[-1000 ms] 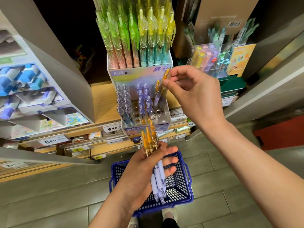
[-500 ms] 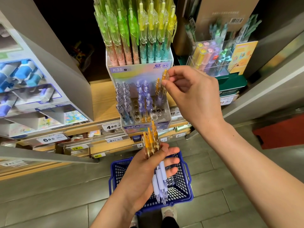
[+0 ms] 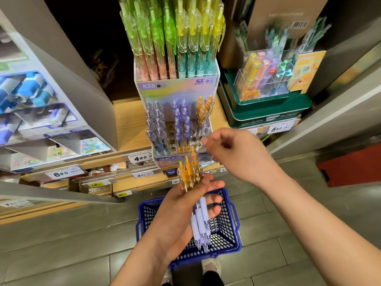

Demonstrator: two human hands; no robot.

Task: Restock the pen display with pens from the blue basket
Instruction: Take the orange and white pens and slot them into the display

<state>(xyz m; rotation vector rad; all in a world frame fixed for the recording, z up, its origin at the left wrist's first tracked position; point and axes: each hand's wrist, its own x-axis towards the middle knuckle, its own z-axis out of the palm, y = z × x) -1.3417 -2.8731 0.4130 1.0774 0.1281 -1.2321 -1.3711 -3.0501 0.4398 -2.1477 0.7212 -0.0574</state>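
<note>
The left hand (image 3: 181, 211) holds a bunch of orange-topped pens (image 3: 192, 193) tight, right above the blue basket (image 3: 228, 240) on the floor. The right hand (image 3: 237, 155) is blurry and loosely curled with nothing in it, just in front of the pen display (image 3: 177, 120). A few orange pens (image 3: 203, 112) stand in the display's right side.

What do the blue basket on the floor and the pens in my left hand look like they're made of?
Blue basket: looks like moulded plastic, going by its uniform colour and open grid walls, slightly glossy. Pens in the left hand: clear amber-tinted plastic upper barrels, see-through and shiny; the lilac lower grips look matte, possibly rubbery.
</note>
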